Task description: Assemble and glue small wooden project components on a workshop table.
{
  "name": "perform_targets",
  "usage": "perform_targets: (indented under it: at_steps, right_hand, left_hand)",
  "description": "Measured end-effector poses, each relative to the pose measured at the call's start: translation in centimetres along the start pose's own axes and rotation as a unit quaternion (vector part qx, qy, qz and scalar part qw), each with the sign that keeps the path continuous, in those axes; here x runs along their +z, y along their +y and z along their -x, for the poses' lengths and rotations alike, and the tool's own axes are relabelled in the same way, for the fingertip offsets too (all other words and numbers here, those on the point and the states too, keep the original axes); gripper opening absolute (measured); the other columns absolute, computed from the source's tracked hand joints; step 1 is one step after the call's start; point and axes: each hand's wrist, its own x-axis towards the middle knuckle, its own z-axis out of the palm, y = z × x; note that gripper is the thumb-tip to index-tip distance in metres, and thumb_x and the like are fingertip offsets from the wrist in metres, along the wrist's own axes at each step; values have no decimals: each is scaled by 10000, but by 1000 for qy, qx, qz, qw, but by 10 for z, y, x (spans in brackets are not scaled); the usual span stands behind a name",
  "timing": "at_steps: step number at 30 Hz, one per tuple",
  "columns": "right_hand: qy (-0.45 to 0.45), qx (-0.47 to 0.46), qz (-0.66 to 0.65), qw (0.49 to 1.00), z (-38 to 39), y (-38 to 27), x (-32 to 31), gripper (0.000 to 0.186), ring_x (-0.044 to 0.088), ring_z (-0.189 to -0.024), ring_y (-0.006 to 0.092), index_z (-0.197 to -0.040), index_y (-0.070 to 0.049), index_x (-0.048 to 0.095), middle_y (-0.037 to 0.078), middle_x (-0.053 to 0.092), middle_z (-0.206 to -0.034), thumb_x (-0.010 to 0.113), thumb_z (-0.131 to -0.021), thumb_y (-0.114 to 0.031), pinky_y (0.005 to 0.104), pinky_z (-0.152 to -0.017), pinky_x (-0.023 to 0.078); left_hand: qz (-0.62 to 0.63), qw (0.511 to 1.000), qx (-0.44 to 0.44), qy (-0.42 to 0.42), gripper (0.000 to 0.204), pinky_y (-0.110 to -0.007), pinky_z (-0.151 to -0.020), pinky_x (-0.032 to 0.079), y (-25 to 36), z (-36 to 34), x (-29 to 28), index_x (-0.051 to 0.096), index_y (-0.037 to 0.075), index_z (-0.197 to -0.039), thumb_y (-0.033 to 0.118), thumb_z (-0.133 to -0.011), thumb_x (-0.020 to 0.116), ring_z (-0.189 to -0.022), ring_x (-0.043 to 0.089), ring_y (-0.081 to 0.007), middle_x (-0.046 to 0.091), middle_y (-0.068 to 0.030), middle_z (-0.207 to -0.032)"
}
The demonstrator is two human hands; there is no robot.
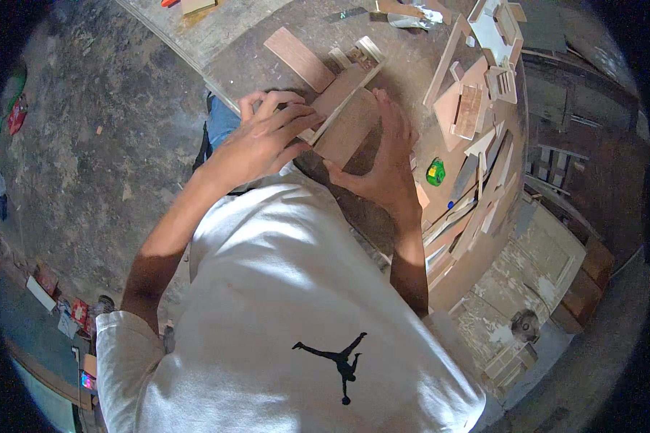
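Note:
My left hand (271, 137) has its fingers bent over the near end of a narrow wooden strip (334, 94), which lies along the left edge of a wider board (350, 137). My right hand (372, 169) grips that wider board across its length, thumb at the near end and fingers at the far end. Just beyond them a short plank (296, 56) lies flat, with small pale wooden blocks (368, 50) by the strip's far end. Some of my left fingertips are hidden behind the pieces.
The workbench (238, 50) carries wooden frames (495, 29), stacked offcuts (469, 105), long slats (484, 180) and a green tape measure (435, 172) to the right. A worn pale panel (534, 260) stands at lower right. Stained floor (101, 159) spreads to my left, with assorted items along its edge.

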Motion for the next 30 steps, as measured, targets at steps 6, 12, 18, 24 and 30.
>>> perform_targets:
  at_steps: [6,12,18,24,30]
  right_hand:
    - [-24,7,-24,999,-3,2,2,1218,327,-1445,415,-1578,-12,206,231,337,-1564,892,-661,-426,546,-1185,242]
    - [-18,27,-66,997,2,9,14,1222,327,-1440,429,-1577,-12,187,244,322,-1563,899,-676,-430,551,-1183,257]
    - [-7,20,-69,997,4,13,18,1260,335,-1430,439,-1582,-7,174,248,319,-1564,915,-664,-447,545,-1174,277]
    - [5,30,-52,998,3,7,17,1280,362,-1435,378,-1575,11,165,218,393,-1534,947,-618,-323,507,-1183,253]
    - [11,36,-40,999,3,7,17,1290,387,-1393,417,-1587,-3,183,234,361,-1549,920,-634,-465,551,-1146,285]
  left_hand:
    - [2,1000,1,3,478,-481,-1091,300,-5,2,0,655,77,-1297,228,-853,751,-1301,476,-249,627,-51,-1316]
    - [5,999,27,30,464,-489,-1105,305,-13,2,5,674,76,-1273,253,-851,751,-1289,504,-253,653,-49,-1296]
    - [-13,998,57,40,444,-492,-1115,306,-15,1,6,685,81,-1247,241,-839,758,-1280,517,-254,659,-43,-1269]
    - [-16,998,60,32,452,-502,-1112,304,-16,0,6,677,91,-1238,236,-820,767,-1284,512,-243,644,-23,-1274]
    - [-19,998,57,18,471,-495,-1101,310,-15,-2,6,673,100,-1242,231,-802,780,-1287,506,-244,642,-17,-1279]
